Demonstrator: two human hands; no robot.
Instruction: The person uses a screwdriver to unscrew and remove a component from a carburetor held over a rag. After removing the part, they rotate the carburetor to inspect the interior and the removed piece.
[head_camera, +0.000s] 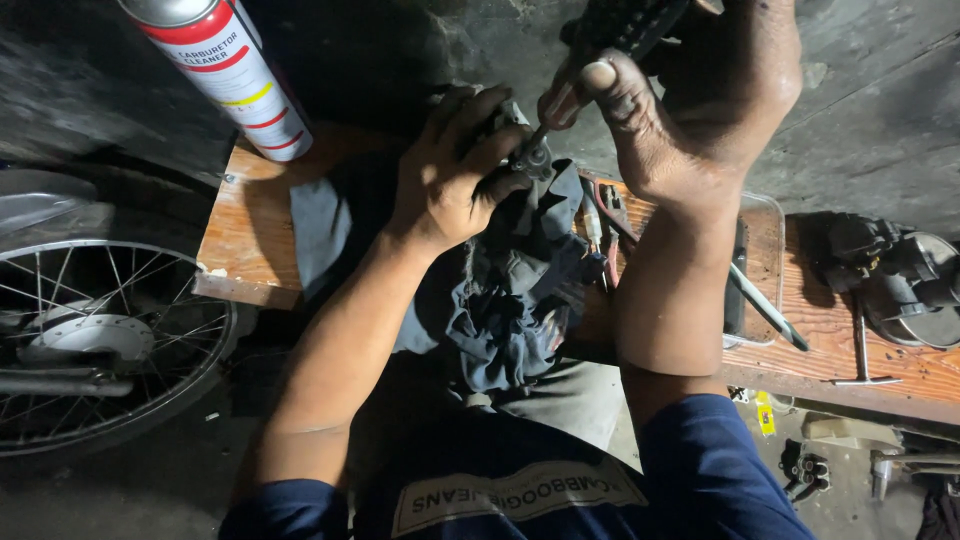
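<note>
Screwdriver (560, 95) sits in the right hand (700, 110), fist wrapped on its dark handle, tip down on a small metal part (525, 160). Left hand (450, 175) clamps that part, fingers curled tight, over a dark rag (510, 290) on the wooden desk (250, 220). Spoked wheel (95, 335) far left of hands, spray can (225, 70) upper left. Pliers (605, 225) and clear tray (765, 260) under right wrist.

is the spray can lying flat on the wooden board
No, the spray can stands tilted at the wooden board's far left corner, not flat.
</note>
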